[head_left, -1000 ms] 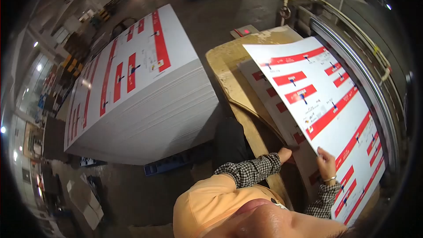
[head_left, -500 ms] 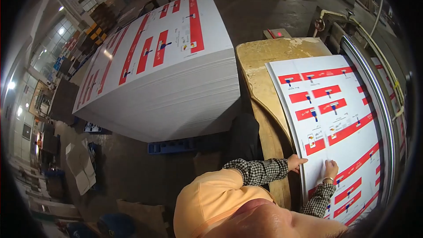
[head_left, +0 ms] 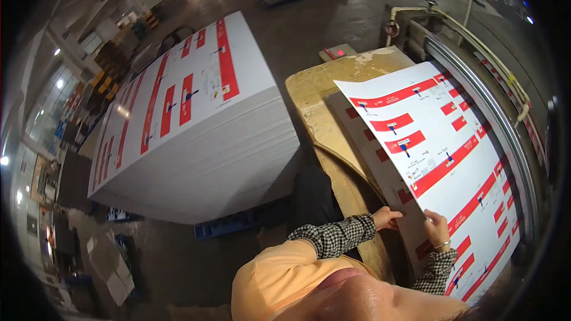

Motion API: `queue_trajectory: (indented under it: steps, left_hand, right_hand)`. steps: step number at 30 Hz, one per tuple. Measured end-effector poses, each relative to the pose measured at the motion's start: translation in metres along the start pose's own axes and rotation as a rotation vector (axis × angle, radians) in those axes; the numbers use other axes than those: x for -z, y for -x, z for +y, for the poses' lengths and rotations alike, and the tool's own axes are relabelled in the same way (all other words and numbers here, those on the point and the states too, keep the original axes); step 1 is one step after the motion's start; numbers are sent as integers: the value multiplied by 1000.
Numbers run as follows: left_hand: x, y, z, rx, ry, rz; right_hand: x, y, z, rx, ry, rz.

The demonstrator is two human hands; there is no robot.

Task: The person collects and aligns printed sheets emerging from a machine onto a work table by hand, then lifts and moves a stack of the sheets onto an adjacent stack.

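A large printed sheet (head_left: pixel 443 181), white with red bands and small blue pictures, lies tilted with its near edge raised. My right hand (head_left: pixel 438 229) is closed on that edge, thumb on top. Beneath it, another printed sheet (head_left: pixel 410 235) shows in shadow on the worn wooden table (head_left: pixel 321 113). My left hand (head_left: pixel 388 218) is closed at the left edge of this lower sheet, fingers and thumb pinched together. The upper sheet's far side reaches a long metal roller (head_left: pixel 493 101).
To the left stands a tall stack of similar printed sheets (head_left: pixel 202 160) on a blue pallet (head_left: pixel 229 226). A box with a red light (head_left: pixel 338 53) sits behind the table. Pipes (head_left: pixel 476 32) run past the roller. Cardboard pieces (head_left: pixel 113 270) lie on the floor at left.
My right hand has taken hold of the top sheet's edge and lifted it, shifting the sheet to the right and uncovering the one below. My left hand stays near the sheets' left edge.
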State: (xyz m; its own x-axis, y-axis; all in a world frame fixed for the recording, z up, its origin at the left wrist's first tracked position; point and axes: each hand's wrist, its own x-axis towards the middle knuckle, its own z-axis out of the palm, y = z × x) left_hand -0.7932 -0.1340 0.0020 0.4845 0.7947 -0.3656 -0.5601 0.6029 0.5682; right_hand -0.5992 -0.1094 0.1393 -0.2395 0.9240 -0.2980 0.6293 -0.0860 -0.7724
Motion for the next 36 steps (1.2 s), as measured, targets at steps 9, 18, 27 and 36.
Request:
queue_trajectory:
  steps: [9, 18, 27, 36]
  left_hand:
    - [-17, 3, 7, 22, -240, 289]
    - [4, -16, -11, 23, -178, 196]
    - [-7, -9, -5, -36, -114, 199]
    - [-14, 7, 13, 43, -24, 25]
  right_hand:
    - [-30, 15, 25, 188, -29, 118]
    - [-21, -26, 44, -59, 137, 156]
    - [-58, -4, 14, 31, 758, 32]
    - [-10, -10, 41, 128, 47, 2]
